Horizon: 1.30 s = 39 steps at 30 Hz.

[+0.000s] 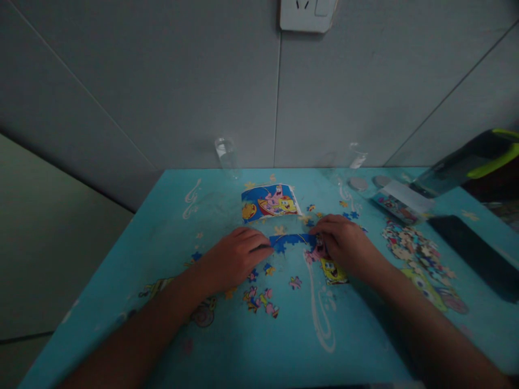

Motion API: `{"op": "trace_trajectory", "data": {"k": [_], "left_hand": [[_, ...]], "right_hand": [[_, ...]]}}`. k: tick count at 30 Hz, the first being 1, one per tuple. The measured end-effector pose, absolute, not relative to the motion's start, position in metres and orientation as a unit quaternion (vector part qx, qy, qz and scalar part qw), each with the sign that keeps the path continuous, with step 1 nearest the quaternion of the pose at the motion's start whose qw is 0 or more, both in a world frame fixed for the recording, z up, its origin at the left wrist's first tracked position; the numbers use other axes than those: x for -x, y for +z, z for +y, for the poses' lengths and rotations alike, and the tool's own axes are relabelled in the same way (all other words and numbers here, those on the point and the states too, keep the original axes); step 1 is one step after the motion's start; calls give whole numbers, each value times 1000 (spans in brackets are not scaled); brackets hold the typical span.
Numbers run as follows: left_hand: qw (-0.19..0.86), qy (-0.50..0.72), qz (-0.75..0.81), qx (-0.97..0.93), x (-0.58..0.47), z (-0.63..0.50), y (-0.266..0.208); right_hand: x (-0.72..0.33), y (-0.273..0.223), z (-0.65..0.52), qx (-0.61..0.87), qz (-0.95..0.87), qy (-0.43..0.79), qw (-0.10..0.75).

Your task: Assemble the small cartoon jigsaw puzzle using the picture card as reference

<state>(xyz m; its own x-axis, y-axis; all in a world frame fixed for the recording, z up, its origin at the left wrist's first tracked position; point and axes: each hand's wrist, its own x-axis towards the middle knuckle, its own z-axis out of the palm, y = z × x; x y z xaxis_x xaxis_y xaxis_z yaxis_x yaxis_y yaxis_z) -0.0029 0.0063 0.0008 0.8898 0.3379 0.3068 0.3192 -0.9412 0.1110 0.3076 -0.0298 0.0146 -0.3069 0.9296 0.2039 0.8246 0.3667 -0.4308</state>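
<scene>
A partly joined jigsaw puzzle (290,241) lies flat on the table, a blue strip along its top and a pink and yellow cartoon part (333,271) down its right side. My left hand (239,253) pinches the strip's left end, thumb and fingers close together. At the upper right corner, my right hand (344,240) has its fingers curled on the puzzle and covers part of it. Loose puzzle pieces (261,301) are scattered below my left hand, and a single pink piece (295,282) lies under the strip. Behind the strip is the reference picture (270,203).
Clear plastic tubes (227,156) stand by the wall. On the right are grey round lids (358,183), a small picture box (399,202), a heap of pieces (417,248), a dark phone-like slab (474,254) and a bottle (454,162) with a lime-green strap.
</scene>
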Motion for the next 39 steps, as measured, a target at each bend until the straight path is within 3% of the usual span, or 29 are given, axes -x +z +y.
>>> {"op": "trace_trajectory", "data": {"k": [39], "left_hand": [[21,158,168,-973,6,9,-4]], "right_hand": [[-305,20,-32,571,-774,133,240]]}}
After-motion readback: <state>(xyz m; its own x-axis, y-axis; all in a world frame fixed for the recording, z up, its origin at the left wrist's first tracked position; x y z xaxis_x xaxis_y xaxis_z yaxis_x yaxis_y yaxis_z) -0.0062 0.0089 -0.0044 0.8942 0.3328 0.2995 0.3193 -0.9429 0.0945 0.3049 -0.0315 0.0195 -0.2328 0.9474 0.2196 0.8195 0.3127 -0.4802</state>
